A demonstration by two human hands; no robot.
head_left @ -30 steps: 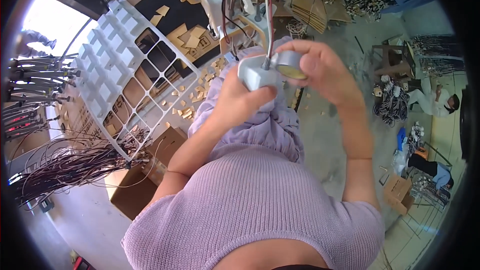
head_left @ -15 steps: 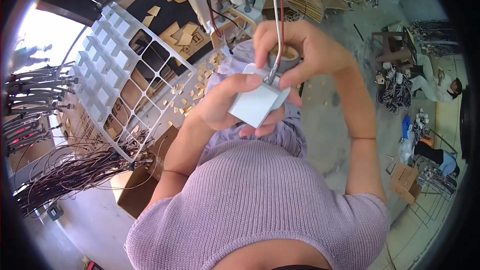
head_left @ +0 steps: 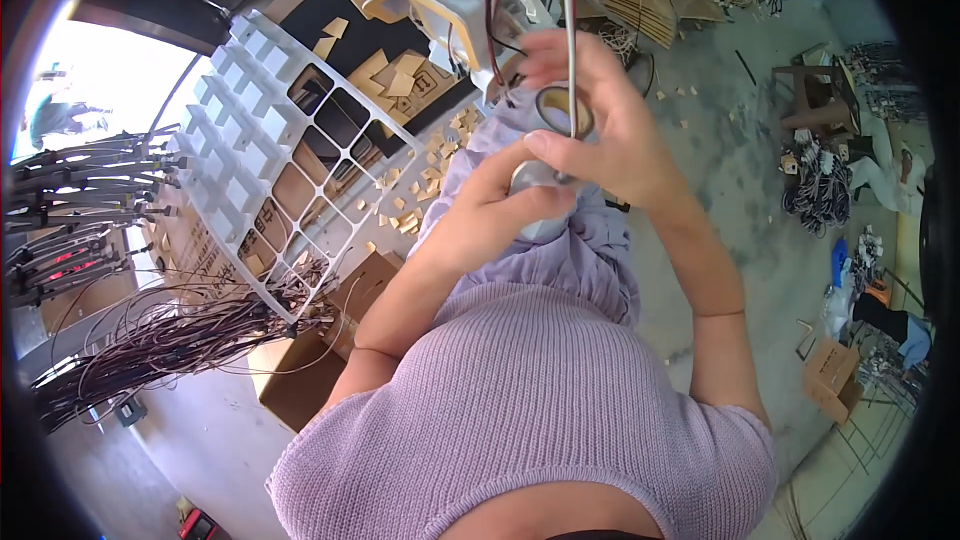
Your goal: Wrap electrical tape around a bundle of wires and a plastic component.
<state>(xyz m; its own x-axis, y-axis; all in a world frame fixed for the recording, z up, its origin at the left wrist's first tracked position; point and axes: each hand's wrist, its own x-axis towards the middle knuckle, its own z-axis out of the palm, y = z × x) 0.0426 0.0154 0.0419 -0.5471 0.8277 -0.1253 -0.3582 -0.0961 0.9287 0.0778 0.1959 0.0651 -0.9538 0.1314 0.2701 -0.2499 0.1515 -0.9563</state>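
My left hand [head_left: 490, 215] is closed around a pale grey-white block-shaped piece [head_left: 545, 228], mostly covered by fingers and thumb. A white cable [head_left: 572, 30] runs down from the top to this piece, passing in front of my right hand. My right hand [head_left: 625, 140] has a roll of tape [head_left: 549, 124], dark-rimmed with a tan core, between its thumb and fingers. Its thumb meets the left hand's fingers beside the cable. The right fingertips are stretched away and smeared by motion.
White housings [head_left: 440, 25] with wires hang just beyond my hands. A white grid rack [head_left: 300, 165] stands left, near bundled brown wires [head_left: 150, 350] and an open carton [head_left: 300, 380]. Tan scraps [head_left: 435, 165] litter the floor. Two people are at far right.
My left hand has turned, so the pale piece's flat face is now hidden. My right fingers have lifted off the cable and stretched away. The tape roll has tilted to show its opening.
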